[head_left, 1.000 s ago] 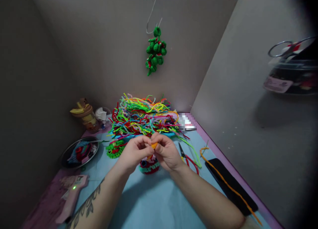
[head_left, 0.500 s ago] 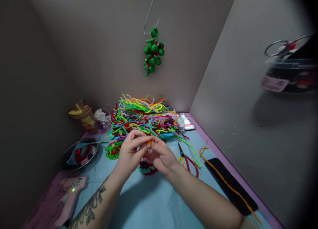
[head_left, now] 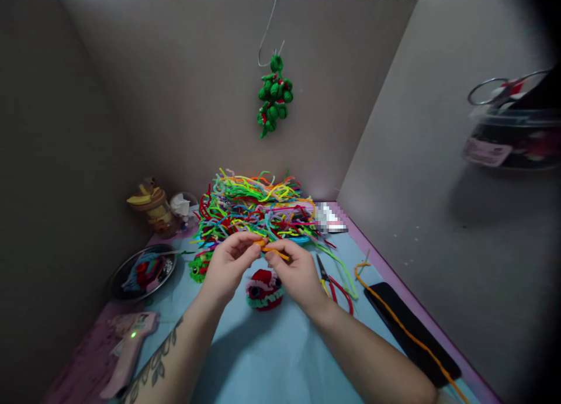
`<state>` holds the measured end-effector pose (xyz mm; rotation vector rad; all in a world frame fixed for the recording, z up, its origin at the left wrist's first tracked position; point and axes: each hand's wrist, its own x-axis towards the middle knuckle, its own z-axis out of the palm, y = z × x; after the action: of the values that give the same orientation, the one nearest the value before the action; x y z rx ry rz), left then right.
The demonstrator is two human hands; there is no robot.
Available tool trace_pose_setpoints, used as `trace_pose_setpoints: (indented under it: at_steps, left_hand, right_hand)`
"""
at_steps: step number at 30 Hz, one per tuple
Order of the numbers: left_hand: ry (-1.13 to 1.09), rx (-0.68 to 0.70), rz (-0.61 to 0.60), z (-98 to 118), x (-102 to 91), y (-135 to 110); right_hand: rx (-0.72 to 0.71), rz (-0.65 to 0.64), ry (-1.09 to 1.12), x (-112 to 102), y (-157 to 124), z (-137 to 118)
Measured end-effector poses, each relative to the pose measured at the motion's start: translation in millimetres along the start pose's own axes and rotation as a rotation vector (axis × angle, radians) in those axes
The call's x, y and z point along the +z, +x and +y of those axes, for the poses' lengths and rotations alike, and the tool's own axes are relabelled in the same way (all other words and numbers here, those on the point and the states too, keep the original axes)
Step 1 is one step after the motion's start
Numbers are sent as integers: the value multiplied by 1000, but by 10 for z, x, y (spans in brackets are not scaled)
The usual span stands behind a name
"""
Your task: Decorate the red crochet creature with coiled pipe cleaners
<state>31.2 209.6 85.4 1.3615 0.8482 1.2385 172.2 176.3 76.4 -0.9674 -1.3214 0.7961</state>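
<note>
Grey walls (head_left: 197, 82) box in a surface (head_left: 258, 360) spread with pale blue cover; the right-hand wall fades into a dark edge, which cuts off a clear tub (head_left: 504, 132) whose contents are hard to make out. At the back lies a tangled pile of coloured strands (head_left: 258, 208), its right end next to a pixelated patch (head_left: 331, 218) that cannot be read. In front of it, centre, the left hand (head_left: 256, 249) and the right hand (head_left: 268, 255) meet almost fingertip to fingertip, each closed in a pinch on the same small orange piece. A red crocheted piece (head_left: 265, 299) sits just below them on the surface, its right edge partly behind the right hand; a green crocheted piece (head_left: 199, 269) is half covered by the left. The orange piece (head_left: 278, 252) is raised between the hands, a short tail lying along the right fingers. The step seems to be folding or rolling it; the next move likely calls for a firm left pinch while the right guides that tail. Fingers hide its middle, so whether it is knotted, coiled or merely bent cannot be told.
</note>
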Motion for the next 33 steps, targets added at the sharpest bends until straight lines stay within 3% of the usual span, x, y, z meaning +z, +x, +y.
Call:
trace_pose_setpoints:
  at_steps: [4,11,16,22,25,27,29,33]
  left_hand:
    - [31,-40,-25,10,27,-9]
    - [152,21,-113,51,105,-65]
    - [214,82,-241,23,87,-99]
    - [192,88,-304,19,101,-130]
    - [92,33,-329,7,131,-132]
    - [2,-15,-298,3,138,-119]
    - [-66,-62,-260,11,130,-96]
    - [-111,-129,-216,42,93,-46]
  right_hand:
    - [-353,36,-301,-116,15,-56]
    - [-458,-39,-347,-224,80,-69]
    - [-338,-119,-229,-278,147,-91]
    - [72,-175,78,-209,192,21]
    - [161,-138,177,-195,196,60]
    - [65,-79,115,-221,191,42]
    - [-120,-35,-33,-262,182,-1]
    - [-500,-85,-334,-309,160,-76]
